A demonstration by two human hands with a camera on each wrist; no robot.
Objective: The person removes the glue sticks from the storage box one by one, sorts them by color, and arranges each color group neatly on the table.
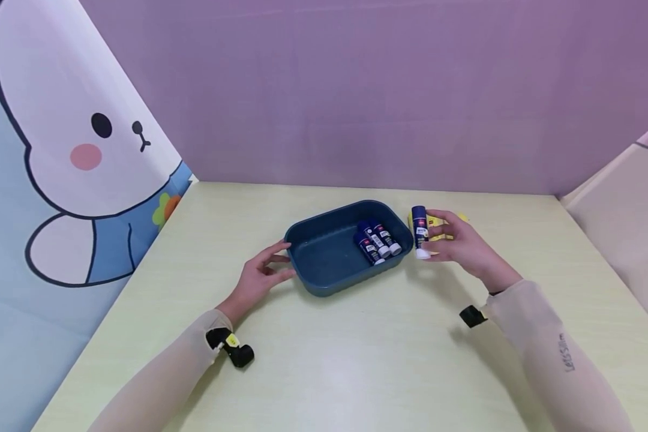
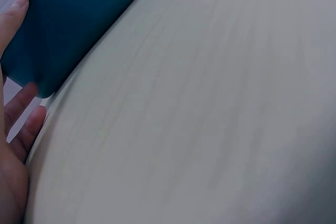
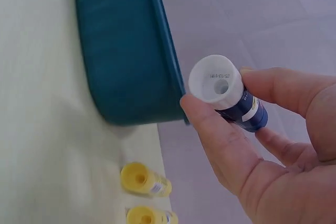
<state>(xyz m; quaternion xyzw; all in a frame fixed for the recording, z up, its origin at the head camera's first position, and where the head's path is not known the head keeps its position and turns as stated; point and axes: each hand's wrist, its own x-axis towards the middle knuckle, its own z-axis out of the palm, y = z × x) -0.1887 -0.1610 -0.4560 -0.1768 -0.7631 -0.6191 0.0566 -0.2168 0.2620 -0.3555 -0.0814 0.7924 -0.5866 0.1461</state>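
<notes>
Head view: the right hand (image 1: pixel 458 243) pinches a dark-blue, white-ended cylindrical stick (image 1: pixel 419 228), long axis near upright, just right of the teal rectangular plastic bin (image 1: pixel 318 261), whose wall separates it from three similar sticks (image 1: pixel 377 240). The left hand (image 1: pixel 254 281), fingers relaxed, touches the bin's left end; yellow cylinders (image 3: pixel 147 180) sit behind the grip.

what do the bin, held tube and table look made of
Bin: probably plastic, satin, with rounded corners and muted highlights. Tube: likely plastic, smooth; its white end has a round recess. Table: perhaps wood-look laminate, slightly glossy, judging by faint streaks and soft sheen; real wood is possible.
</notes>
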